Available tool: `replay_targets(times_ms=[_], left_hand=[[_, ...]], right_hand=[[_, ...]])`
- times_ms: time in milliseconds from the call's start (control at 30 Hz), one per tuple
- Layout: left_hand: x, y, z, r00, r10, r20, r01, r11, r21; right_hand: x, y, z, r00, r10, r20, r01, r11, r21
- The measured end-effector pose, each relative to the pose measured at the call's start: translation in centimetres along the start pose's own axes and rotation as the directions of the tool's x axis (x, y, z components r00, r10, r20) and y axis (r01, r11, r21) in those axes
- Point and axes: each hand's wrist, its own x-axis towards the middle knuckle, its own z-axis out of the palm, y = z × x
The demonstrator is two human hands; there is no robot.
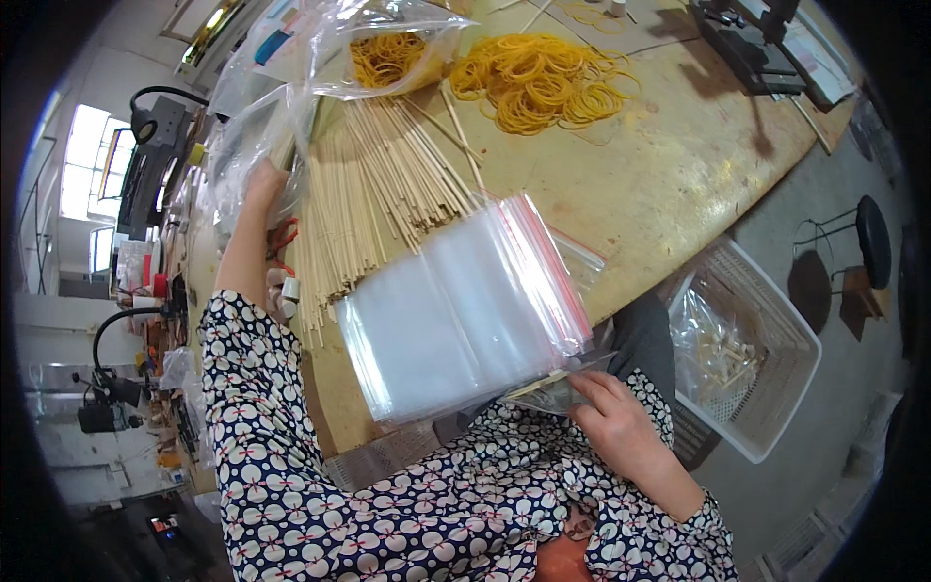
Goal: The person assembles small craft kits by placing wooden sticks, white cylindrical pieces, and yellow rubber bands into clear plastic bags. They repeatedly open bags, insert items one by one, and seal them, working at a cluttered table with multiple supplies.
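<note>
A small, flat, clear plastic bag (545, 396) is at the fingertips of the right hand (616, 427). The right thumb and fingers are pressed together, pinching the bag's edge. Adjacent to this grip, beyond it and to its left, lies a stack of clear, rectangular plastic bags with red closure strips (441, 315); the strips run along the side toward the right. Farther beyond the grip, a fanned bundle of thin, pale wooden sticks (378, 184) lies on the yellowish tabletop (679, 165), its near ends close to the stack.

The left hand (266, 184) is at the bundle's left side, against a large, crumpled, clear plastic sack (233, 160). Film obscures its fingertips; whether they grip anything cannot be told.

Beyond the sticks, to the left hand's right, sits a loose heap of yellow rubber bands (543, 82). Right of the right-hand grip, a white, perforated plastic crate (800, 339) contains clear plastic packaging and pale pieces.
</note>
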Motion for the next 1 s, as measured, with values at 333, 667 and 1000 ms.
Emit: replay_targets(times_ms=[333,667,1000], left_hand=[[-5.9,8.2,-6.2,0.989,0.094,0.115,-0.085,0.993,-0.081],[-18.4,6.2,-10.3,0.756,0.368,0.540,0.654,-0.397,-0.644],[-32.6,14.9,-13.0,0.674,0.551,0.492,0.706,-0.285,-0.648]], right_hand=[[-0.4,-0.8,-0.5,0.998,-0.036,-0.044,0.032,0.996,-0.083],[-2.2,-1.1,-0.9,0.994,-0.073,-0.081,0.070,0.997,-0.035],[-3.6,-1.2,-0.7,0.991,-0.098,-0.094,0.093,0.994,-0.058]])
